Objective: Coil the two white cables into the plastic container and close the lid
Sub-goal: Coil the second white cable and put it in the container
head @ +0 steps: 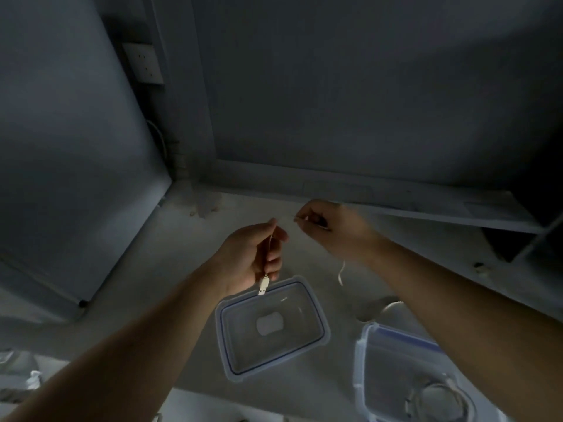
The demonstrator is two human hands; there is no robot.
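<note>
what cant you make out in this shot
Head view only:
- Container at lower right: cut off by the frame edge and covered by the right forearm; its coiled contents are blurred.
- White cable between left hand and right hand: too thin and dim to trace.
- Objects at lower left: dark, cropped.

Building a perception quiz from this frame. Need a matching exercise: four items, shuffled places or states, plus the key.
Items
1. USB plug
2. left hand
3. lid
4. container

States
A. flat on the table, centre
B. lower right, a coiled cable inside
C. dangling just above the lid's far edge
D. closed around the white cable

Pairs: 1-C, 2-D, 3-A, 4-B

The right hand pinches the same cable farther along.
</note>
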